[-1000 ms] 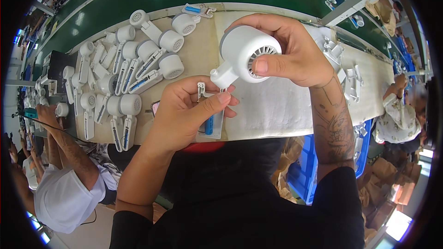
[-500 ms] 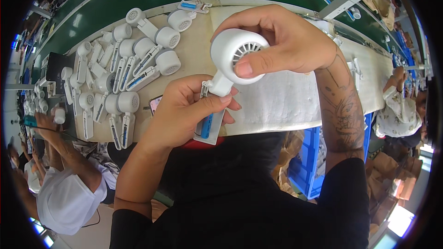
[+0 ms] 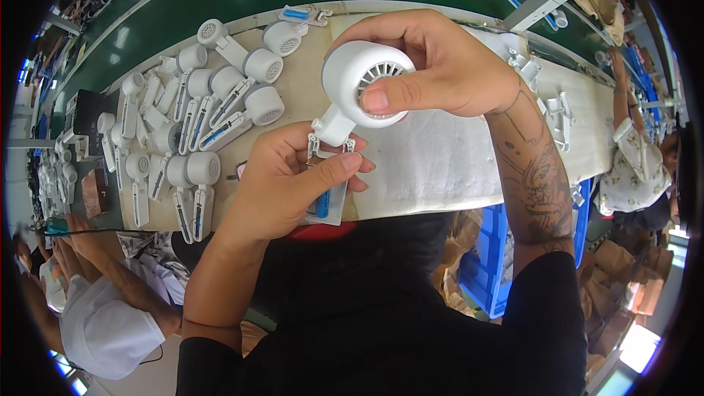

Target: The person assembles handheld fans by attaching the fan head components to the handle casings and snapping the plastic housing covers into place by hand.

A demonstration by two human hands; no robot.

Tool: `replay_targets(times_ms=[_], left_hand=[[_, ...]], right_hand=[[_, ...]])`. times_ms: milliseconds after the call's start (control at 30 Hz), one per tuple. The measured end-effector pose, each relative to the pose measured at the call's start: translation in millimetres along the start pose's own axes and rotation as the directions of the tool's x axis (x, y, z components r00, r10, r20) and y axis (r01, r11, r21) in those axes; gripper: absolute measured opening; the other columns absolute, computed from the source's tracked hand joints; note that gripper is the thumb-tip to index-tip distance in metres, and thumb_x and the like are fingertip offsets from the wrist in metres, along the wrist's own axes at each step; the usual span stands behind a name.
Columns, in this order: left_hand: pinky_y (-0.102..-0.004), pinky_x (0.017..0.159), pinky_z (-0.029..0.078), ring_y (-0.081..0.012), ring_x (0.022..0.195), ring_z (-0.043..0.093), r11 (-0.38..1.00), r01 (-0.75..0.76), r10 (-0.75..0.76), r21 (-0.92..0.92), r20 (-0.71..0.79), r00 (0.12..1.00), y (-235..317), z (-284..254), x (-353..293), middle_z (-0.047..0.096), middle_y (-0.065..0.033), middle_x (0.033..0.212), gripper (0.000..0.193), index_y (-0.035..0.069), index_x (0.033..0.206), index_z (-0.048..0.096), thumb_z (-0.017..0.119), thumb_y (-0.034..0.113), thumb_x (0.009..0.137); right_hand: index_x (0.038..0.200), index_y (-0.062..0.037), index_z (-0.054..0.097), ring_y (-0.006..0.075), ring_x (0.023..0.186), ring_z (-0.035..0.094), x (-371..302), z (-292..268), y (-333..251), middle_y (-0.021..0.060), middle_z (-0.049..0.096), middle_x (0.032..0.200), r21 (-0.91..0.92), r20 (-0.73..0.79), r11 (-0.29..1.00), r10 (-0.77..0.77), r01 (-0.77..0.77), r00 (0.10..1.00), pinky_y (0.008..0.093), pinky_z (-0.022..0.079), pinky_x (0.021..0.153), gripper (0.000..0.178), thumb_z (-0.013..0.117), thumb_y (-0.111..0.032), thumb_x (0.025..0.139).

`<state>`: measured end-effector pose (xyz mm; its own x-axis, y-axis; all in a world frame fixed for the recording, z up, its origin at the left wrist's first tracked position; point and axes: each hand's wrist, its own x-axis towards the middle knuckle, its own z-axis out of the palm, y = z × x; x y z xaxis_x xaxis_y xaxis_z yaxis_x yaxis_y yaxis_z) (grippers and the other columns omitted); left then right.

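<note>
My right hand (image 3: 458,70) is closed round the white head of a handheld fan (image 3: 348,77), thumb on its slotted grille. A short white neck (image 3: 334,127) slopes down from the head to the top of an open white handle shell (image 3: 335,214). My left hand (image 3: 275,180) grips this shell, thumb across its front. Inside the shell lies a blue cylindrical battery (image 3: 323,204), partly behind the thumb. Small prongs stand at the shell's upper end, close to the neck; whether the two are joined I cannot tell.
Many similar fans (image 3: 202,166) with open handles crowd the table's left side. A loose shell with a battery (image 3: 299,15) lies at the back; white plastic parts (image 3: 559,121) lie at right. A blue crate (image 3: 484,264) stands below the table edge. A co-worker (image 3: 110,323) sits at left.
Both hands have shifted slightly left with the fan. The neck now sits higher against the shell's top end, exposing more of the prongs. The co-worker's arms at left have moved.
</note>
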<state>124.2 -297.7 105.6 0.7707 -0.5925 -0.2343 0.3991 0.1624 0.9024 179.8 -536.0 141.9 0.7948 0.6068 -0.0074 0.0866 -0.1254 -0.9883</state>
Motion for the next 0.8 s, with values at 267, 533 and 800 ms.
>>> replay_targets(times_ms=[267, 533, 800], left_hand=[[-0.0315, 0.075, 0.057, -0.0172, 0.081, 0.069, 0.999, 0.023, -0.022, -0.047, 0.014, 1.0, -7.7, -3.1, 1.7, 0.072, -0.0136, 0.096, 0.025, -0.005, 0.111, 0.066, 0.069, 0.011, 0.092], [-0.0251, 0.066, 0.058, -0.015, 0.076, 0.071, 0.989, 0.146, -0.147, 0.021, 0.052, 0.988, -6.9, 4.4, -8.2, 0.072, -0.0122, 0.092, 0.027, -0.007, 0.11, 0.065, 0.075, 0.004, 0.086], [-0.0325, 0.079, 0.057, -0.0201, 0.087, 0.07, 0.987, 0.158, -0.157, 0.02, -0.045, 0.987, -26.8, -8.3, -7.4, 0.07, -0.0122, 0.099, 0.03, -0.004, 0.118, 0.061, 0.064, 0.018, 0.097]], right_hand=[[0.118, 0.0028, 0.065, 0.0164, 0.083, 0.068, -0.2, 2.8, 7.8, 0.0118, 0.069, 0.099, -0.017, 0.03, 0.996, -0.083, 0.083, 0.996, 0.0245, 0.058, 0.063, 0.059, 0.082, -0.04, 0.081], [0.111, 0.0057, 0.065, 0.0123, 0.077, 0.066, 10.1, 5.9, -28.9, 0.0093, 0.07, 0.092, -0.179, 0.244, 0.933, 0.351, -0.313, 0.904, 0.024, 0.054, 0.066, 0.05, 0.084, -0.029, 0.079], [0.124, 0.0016, 0.062, 0.0118, 0.071, 0.065, -25.6, 4.4, 5.4, 0.0101, 0.07, 0.095, -0.476, -0.079, 0.873, 0.076, -0.105, 0.994, 0.0246, 0.052, 0.064, 0.061, 0.078, -0.041, 0.084]])
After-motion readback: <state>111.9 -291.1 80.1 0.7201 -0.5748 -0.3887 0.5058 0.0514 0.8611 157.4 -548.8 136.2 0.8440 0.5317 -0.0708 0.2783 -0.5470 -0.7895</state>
